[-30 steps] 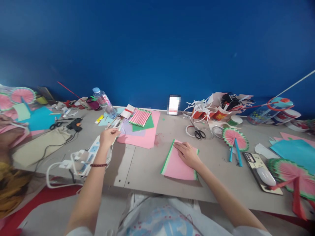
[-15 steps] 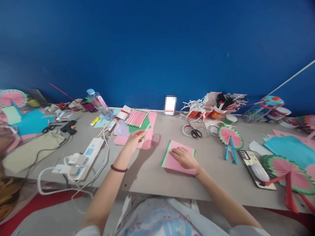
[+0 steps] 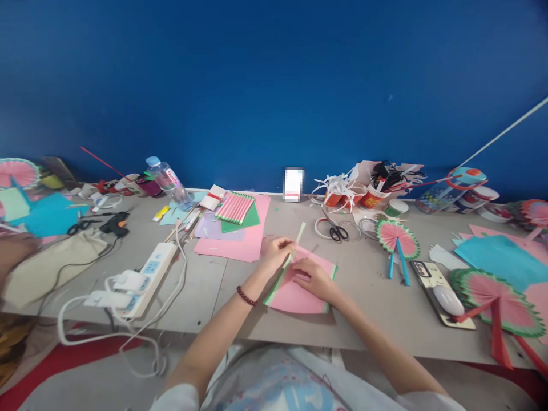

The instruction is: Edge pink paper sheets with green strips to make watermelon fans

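A pink sheet of paper point(image 3: 299, 298) with green edges lies in front of me, its near edge bowed. My left hand point(image 3: 276, 254) is closed, pinching a narrow pale green paper strip point(image 3: 301, 233) at the sheet's upper left edge. The strip's far end sticks out past the fingers, and its lower part runs close to the green left edge. My right hand point(image 3: 314, 278) rests on the sheet with its fingers spread, the fingertips near the left hand. Whether the right fingertips also touch the strip, I cannot tell.
Pleated pink-and-green paper point(image 3: 235, 206) lies on coloured sheets at the back left. Black-handled scissors point(image 3: 338, 231) and a finished round fan point(image 3: 397, 240) are to the right. A power strip point(image 3: 152, 274) with cables, a bottle point(image 3: 171, 181) and a phone point(image 3: 293, 184) stand around.
My left hand has moved right with the pale green strip, from over the coloured sheets to the pink sheet's left edge. The sheet has turned and shifted slightly nearer to me.
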Demonstrator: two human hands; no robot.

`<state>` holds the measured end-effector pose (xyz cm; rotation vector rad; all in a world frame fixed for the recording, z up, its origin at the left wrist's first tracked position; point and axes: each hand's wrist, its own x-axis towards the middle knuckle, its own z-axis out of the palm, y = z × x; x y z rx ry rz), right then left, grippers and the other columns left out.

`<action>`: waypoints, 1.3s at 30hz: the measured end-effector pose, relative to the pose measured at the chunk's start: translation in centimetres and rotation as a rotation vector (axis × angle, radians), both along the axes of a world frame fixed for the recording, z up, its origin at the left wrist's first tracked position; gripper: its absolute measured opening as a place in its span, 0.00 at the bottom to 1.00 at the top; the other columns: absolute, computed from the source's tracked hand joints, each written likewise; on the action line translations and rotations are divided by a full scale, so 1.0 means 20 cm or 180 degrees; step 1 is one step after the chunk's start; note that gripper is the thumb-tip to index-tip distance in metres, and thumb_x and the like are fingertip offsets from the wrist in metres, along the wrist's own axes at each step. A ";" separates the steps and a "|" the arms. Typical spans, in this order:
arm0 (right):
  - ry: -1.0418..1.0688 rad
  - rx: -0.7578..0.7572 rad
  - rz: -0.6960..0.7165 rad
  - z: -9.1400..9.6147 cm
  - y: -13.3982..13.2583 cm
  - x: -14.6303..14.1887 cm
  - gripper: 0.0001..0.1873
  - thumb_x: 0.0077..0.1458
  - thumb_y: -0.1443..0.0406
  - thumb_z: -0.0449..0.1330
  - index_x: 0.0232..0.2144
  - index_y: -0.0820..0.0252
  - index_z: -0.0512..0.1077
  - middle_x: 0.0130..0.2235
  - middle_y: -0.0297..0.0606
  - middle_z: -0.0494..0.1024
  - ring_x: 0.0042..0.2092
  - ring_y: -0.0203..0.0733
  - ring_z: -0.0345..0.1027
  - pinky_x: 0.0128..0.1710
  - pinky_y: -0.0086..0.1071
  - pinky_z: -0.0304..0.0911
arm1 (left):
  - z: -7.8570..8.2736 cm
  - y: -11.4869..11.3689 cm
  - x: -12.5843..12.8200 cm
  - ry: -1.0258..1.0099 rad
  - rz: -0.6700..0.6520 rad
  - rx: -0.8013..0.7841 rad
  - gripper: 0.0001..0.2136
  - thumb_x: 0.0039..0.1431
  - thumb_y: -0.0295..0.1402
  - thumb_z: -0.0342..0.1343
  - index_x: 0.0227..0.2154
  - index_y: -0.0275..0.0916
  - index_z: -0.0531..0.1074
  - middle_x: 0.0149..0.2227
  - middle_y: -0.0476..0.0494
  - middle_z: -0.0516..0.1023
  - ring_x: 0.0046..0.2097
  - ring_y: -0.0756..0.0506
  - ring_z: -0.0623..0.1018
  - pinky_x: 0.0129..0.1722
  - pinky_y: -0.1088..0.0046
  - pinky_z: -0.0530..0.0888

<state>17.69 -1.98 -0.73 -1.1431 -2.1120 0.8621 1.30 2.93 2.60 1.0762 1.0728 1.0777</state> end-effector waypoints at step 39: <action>0.0952 -0.0711 -0.1468 -0.04 0.32 -0.01 0.12 0.45 0.55 0.60 0.25 0.58 0.69 0.26 0.35 0.76 0.30 0.41 0.69 0.31 0.32 0.62 | -0.17 -0.35 -0.10 0.4098 -0.1280 0.2881 0.11 0.61 0.22 0.49 0.45 0.37 0.67 0.53 0.37 0.69 0.54 0.40 0.69 0.51 0.61 0.70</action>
